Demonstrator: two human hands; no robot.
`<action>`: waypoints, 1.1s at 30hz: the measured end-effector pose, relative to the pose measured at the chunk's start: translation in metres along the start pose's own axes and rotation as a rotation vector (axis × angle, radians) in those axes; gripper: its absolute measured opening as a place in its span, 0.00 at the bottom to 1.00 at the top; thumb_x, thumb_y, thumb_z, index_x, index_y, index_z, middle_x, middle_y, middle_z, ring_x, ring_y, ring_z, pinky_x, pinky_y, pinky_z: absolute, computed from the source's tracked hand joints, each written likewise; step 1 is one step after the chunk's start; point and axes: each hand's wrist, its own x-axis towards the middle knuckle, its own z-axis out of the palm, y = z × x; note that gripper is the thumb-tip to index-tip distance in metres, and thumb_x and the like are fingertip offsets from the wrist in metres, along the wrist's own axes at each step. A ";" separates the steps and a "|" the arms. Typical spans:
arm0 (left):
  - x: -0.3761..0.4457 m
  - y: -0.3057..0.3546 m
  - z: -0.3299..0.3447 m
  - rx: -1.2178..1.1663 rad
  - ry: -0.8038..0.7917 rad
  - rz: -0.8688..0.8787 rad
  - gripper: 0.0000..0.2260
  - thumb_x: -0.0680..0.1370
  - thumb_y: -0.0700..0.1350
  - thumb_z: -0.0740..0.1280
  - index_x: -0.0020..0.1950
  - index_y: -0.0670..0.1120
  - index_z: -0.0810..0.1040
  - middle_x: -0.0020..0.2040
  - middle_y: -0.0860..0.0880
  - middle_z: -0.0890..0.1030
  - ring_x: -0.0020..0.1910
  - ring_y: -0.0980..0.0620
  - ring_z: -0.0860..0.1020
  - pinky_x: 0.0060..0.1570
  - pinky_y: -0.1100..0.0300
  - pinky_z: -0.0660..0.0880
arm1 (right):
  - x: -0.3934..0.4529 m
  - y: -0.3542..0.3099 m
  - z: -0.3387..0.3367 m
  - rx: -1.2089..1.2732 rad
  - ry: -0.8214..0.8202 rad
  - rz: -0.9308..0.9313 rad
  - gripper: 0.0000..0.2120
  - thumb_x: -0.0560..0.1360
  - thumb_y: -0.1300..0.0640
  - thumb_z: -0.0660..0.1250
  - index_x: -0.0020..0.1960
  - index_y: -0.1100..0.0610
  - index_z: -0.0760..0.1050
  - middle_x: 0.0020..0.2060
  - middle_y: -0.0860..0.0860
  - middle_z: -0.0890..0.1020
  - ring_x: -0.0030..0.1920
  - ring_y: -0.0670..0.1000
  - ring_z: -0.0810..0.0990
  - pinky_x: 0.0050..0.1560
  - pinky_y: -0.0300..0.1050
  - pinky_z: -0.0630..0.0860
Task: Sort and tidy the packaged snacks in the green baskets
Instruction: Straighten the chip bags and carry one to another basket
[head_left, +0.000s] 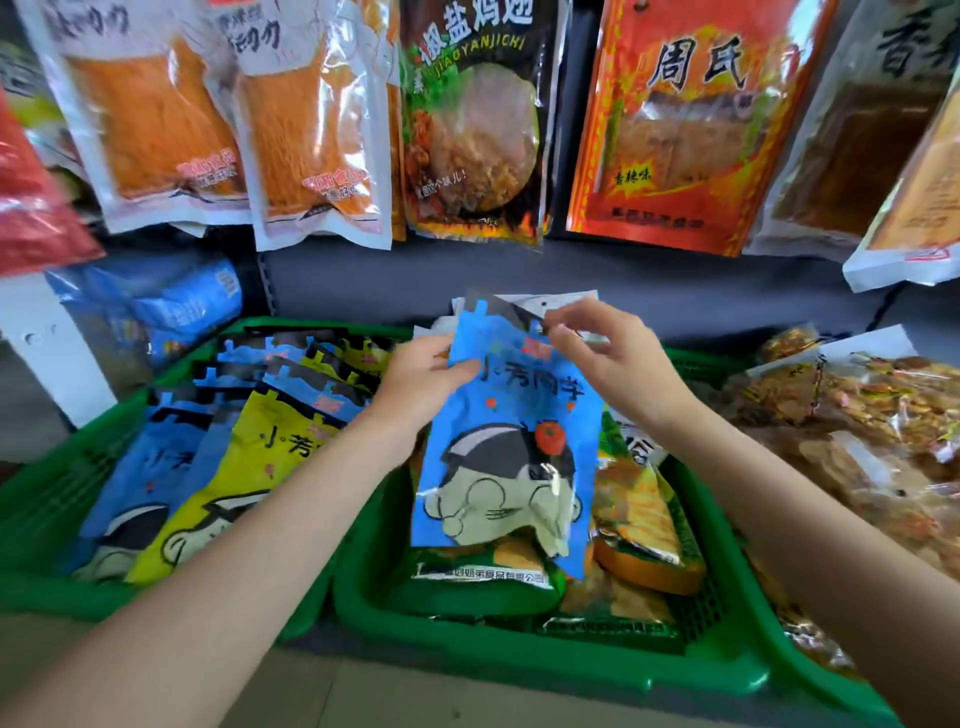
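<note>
Holding a blue cartoon snack packet (498, 457) upright over the right green basket (519, 660), the left hand (421, 384) grips its left edge, thumb in front. The right hand (608, 353) pinches the top corner with curled fingers.

Big snack bags (472, 119) are hung up above the hands. Clear packs of brown snacks (852, 415) are piled to the right.

I see bright, even light, glare on the blue packet (506, 467), motion blur at left, and wide-angle bending at edges.
</note>
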 end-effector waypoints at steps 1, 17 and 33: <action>0.002 -0.003 -0.011 -0.046 0.048 -0.042 0.07 0.76 0.33 0.65 0.48 0.44 0.79 0.37 0.50 0.82 0.36 0.53 0.78 0.44 0.59 0.75 | -0.001 0.008 0.000 -0.061 -0.036 0.062 0.14 0.74 0.56 0.68 0.59 0.56 0.74 0.54 0.50 0.76 0.57 0.45 0.74 0.61 0.46 0.71; 0.026 -0.047 -0.152 0.251 0.459 -0.232 0.18 0.78 0.38 0.62 0.68 0.44 0.68 0.63 0.44 0.73 0.61 0.45 0.72 0.59 0.55 0.68 | 0.047 -0.026 0.172 -0.007 -0.065 0.294 0.22 0.74 0.63 0.66 0.66 0.61 0.69 0.64 0.58 0.71 0.63 0.57 0.71 0.56 0.37 0.63; 0.022 -0.096 -0.156 1.022 -0.238 -0.179 0.21 0.79 0.43 0.62 0.72 0.49 0.66 0.75 0.45 0.59 0.75 0.45 0.55 0.71 0.53 0.55 | 0.070 0.005 0.226 -0.867 -0.594 -0.037 0.23 0.79 0.56 0.53 0.73 0.42 0.59 0.73 0.51 0.59 0.73 0.59 0.57 0.71 0.64 0.40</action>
